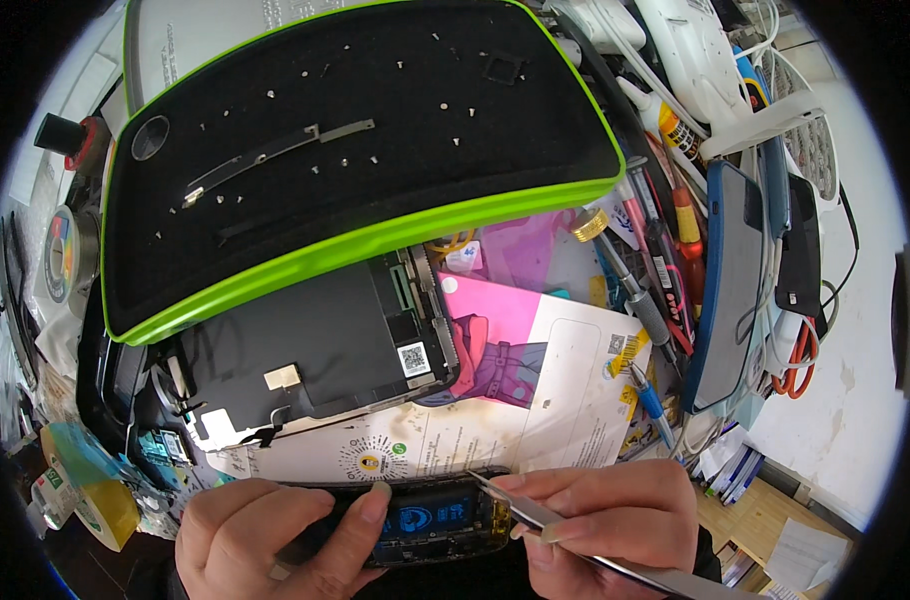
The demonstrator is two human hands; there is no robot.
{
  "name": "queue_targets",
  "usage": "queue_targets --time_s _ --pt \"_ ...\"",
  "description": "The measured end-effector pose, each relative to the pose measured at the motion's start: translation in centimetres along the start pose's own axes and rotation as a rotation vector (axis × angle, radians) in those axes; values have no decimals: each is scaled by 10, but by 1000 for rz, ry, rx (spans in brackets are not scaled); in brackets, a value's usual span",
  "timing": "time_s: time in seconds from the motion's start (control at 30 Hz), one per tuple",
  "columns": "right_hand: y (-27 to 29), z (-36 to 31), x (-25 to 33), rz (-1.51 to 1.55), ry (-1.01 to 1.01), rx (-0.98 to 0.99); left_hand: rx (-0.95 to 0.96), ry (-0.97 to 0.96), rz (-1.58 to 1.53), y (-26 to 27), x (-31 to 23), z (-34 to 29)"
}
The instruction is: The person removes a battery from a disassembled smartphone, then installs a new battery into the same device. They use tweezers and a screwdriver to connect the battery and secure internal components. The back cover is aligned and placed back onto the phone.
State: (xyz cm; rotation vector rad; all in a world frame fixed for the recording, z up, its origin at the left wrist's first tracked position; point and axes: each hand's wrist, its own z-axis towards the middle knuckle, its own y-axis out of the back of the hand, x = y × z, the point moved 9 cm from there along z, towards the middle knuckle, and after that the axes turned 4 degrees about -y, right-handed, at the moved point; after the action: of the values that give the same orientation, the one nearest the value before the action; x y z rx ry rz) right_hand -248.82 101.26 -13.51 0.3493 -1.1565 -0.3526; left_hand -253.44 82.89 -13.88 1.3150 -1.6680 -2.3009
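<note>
In my left hand [275,535] is an opened black phone body [445,545], with fingers and thumb gripping its left part. Bright blue markings and an amber strip show on its inner side. My right hand [605,515] pinches silver tweezers [545,517], their handle running off to the lower right. The pointed tip is at the phone's upper edge, near its right end; whether it touches is too fine to tell. Beneath lies a white and pink printed box [575,400], just beyond the phone.
A black tray with a green rim [395,235] holds scattered small screws and a thin metal bracket [275,150]. Partly under it sits an opened dark tablet-like device [315,340]. Screwdrivers [687,225], a blue-cased phone [725,290] and cables crowd the right; tape rolls [70,250] stand left.
</note>
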Motion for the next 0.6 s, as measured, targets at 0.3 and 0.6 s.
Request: queue_targets --time_s 0.3,0.6 --pt "-1 2 -3 -27 -27 27 7 -3 61 -2 -2 -2" --pt "-1 5 -1 -74 -49 57 -5 -22 130 -4 -5 -4"
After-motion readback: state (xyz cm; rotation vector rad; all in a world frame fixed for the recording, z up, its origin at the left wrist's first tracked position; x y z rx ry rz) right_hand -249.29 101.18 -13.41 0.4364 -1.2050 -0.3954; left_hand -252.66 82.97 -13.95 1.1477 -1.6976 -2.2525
